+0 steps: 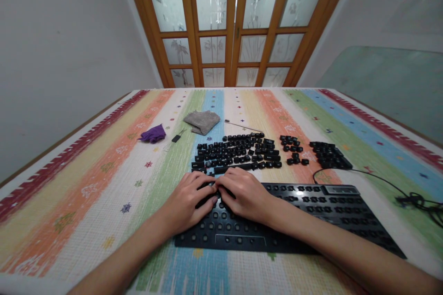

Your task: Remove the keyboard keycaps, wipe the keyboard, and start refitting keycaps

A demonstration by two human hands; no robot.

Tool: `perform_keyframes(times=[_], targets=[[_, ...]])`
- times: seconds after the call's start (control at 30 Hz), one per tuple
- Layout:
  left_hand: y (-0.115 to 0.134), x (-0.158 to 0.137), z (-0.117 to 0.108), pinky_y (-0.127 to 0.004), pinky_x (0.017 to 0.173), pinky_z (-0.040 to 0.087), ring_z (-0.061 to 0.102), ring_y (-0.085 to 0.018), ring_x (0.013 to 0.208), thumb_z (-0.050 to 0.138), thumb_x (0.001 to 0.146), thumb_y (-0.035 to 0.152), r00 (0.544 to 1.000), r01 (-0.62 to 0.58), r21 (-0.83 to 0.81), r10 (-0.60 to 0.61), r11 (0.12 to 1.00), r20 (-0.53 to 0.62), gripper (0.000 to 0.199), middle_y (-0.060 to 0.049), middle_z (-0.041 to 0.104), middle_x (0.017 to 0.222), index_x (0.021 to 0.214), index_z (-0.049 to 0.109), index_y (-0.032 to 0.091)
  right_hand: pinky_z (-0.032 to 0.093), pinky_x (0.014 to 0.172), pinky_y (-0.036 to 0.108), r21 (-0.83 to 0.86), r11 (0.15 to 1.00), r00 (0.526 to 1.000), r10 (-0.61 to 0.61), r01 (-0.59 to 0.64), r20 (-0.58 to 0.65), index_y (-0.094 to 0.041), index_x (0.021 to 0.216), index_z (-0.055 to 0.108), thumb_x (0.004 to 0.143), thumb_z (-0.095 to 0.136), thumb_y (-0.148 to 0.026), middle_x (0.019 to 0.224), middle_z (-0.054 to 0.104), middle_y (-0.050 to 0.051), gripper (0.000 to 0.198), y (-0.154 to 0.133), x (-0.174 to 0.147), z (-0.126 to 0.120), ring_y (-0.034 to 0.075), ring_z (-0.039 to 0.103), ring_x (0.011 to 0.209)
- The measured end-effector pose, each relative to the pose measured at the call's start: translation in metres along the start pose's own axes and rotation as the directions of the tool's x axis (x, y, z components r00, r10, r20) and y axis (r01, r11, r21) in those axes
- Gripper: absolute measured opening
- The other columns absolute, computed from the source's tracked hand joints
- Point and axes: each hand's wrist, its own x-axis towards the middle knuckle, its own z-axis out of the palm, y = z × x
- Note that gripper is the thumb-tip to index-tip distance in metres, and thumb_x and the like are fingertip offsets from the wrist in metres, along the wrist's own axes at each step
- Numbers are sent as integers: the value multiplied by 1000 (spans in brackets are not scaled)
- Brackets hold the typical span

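Note:
A black keyboard base [242,228], with its keycaps off over most of what shows, lies in front of me. My left hand [192,198] is over its upper left part, the fingers curled and closed. Right beside it is my right hand [244,193], bent inward, its fingertips meeting those of the left. Whatever the two hands pinch between them is hidden by the fingers. Just beyond the hands, loose black keycaps [235,150] are laid out in rows, with a long space bar [232,168] in the nearest row.
Farther back lie a purple cloth [153,133], a grey cloth [201,121], a keycap puller [177,137] with wire ends and a thin brush-like stick [244,126]. More keycaps [330,154] sit at the right. The keyboard's cable [380,176] runs to a coil at the right edge.

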Motion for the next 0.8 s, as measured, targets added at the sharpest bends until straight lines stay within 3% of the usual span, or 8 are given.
perform_keyframes(times=[0.27, 0.37, 0.5, 0.67, 0.8], targets=[[-1, -2, 1, -47, 90, 48, 56, -25, 103, 56, 94, 22, 1000, -1, 1, 1, 1000, -1, 19, -9, 66, 116, 109, 66, 18, 45, 69, 30, 85, 996, 1000, -1, -1, 31, -13, 90, 67, 88, 55, -11, 80, 67, 8, 12, 3, 6, -9, 19, 59, 75], [0, -2, 1, -47, 89, 48, 56, -25, 102, 55, 95, 23, 1000, -8, 12, 8, 1000, -4, 20, -10, 66, 115, 111, 66, 17, 45, 68, 30, 48, 998, 998, -33, 31, 48, -14, 85, 67, 88, 55, -13, 77, 67, 8, 13, 6, 9, -14, 19, 58, 73], [1, -1, 0, -46, 86, 49, 57, -25, 101, 54, 96, 25, 1000, -17, 31, 17, 999, -12, 23, -10, 67, 113, 115, 65, 17, 44, 68, 32, -63, 997, 998, -46, 43, -31, -15, 80, 67, 90, 52, -15, 72, 66, 8, 18, 21, 15, -20, 20, 57, 74], [1, -1, -2, -45, 87, 48, 57, -25, 101, 54, 96, 25, 1000, -17, 31, 17, 999, 1, 23, -10, 67, 113, 115, 65, 17, 45, 74, 35, -119, 985, 983, 110, -128, -146, -15, 84, 68, 86, 55, -15, 76, 68, 9, 14, 60, 27, -28, 23, 59, 80], [0, -1, -1, -45, 87, 48, 57, -24, 102, 54, 96, 25, 1000, -21, 25, 20, 999, 4, 23, -9, 67, 114, 115, 64, 18, 45, 77, 38, -113, 946, 947, 287, -304, -144, -17, 80, 69, 82, 58, -15, 79, 71, 9, 11, 92, 34, -29, 26, 59, 84]])
